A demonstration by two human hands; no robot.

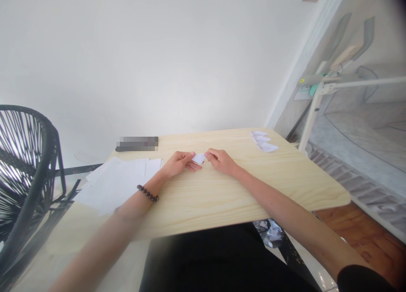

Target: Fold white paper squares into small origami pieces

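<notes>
Between my hands is a small folded piece of white paper (pixel 199 158), above the middle of the wooden table. My left hand (pixel 180 163) pinches its left side with the thumb on top, the other fingers reaching out underneath. At its right corner my right hand (pixel 221 161) grips the paper between thumb and curled fingers. A bead bracelet (pixel 147 193) circles my left wrist. Three folded white paper pieces (pixel 267 147) with pointed ends lie in a row at the table's back right.
Loose white sheets (pixel 122 184) lie spread on the left of the table (pixel 203 203). A pixelated dark object (pixel 137 144) is at the back left edge. A black woven chair (pixel 28 169) stands to the left. A white metal frame (pixel 312 114) rises at the right.
</notes>
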